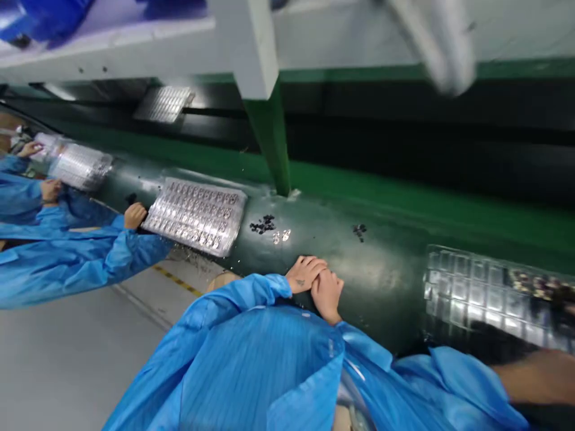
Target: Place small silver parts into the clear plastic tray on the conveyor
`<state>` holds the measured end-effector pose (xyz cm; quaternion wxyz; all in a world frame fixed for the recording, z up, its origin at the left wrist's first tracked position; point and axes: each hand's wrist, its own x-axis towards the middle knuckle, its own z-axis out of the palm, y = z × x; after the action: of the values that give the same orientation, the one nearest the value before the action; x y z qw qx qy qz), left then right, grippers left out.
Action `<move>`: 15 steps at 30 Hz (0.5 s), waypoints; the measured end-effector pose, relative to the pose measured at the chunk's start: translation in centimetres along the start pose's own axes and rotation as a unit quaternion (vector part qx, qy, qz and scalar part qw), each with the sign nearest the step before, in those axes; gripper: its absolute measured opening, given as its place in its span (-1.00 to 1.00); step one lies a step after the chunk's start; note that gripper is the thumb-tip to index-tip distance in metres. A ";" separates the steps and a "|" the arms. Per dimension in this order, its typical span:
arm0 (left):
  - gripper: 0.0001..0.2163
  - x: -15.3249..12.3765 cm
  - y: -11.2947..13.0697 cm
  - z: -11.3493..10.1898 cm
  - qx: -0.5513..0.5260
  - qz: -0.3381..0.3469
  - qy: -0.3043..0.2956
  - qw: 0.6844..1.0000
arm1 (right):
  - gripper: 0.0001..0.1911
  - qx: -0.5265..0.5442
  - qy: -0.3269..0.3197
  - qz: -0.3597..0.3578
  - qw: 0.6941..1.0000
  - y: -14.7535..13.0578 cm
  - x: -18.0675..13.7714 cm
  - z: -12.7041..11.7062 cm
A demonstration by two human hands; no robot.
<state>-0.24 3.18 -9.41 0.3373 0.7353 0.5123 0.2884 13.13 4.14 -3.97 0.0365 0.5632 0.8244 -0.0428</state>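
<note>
My left hand and my right hand rest together at the near edge of the green work surface. Their fingers are loosely folded and touch each other, with no object visible in them. A pile of small black parts lies beyond my left hand, beside two small shiny metal pieces. Further right, a smaller group of black parts sits on the surface. To my left is a clear plastic tray filled with rows of small metal parts.
Another person's hand is at the tray's left edge. More blue-sleeved workers and a tray are farther left. At right, a blurred arm is near another compartment tray. A post supports the shelf above; one tray lies behind.
</note>
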 end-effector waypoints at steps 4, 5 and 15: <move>-0.67 0.2 -0.8 0.4 -0.006 0.030 0.056 0.998 | -0.82 -0.015 -0.007 -0.006 1.000 -1.3 -0.4 2.6; -0.68 0.2 -0.9 0.5 -0.018 0.037 0.069 0.997 | -0.81 -0.021 -0.001 -0.007 1.000 -1.1 -0.4 2.6; -0.69 -6.7 -5.4 -3.4 -0.075 -0.098 0.223 0.967 | -0.77 -0.007 0.033 -0.042 0.999 -1.1 -0.6 2.7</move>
<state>-7.88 -1.18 -12.14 0.2953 0.5711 0.6213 0.4478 12.31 2.91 -6.56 0.0116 0.5291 0.8482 -0.0202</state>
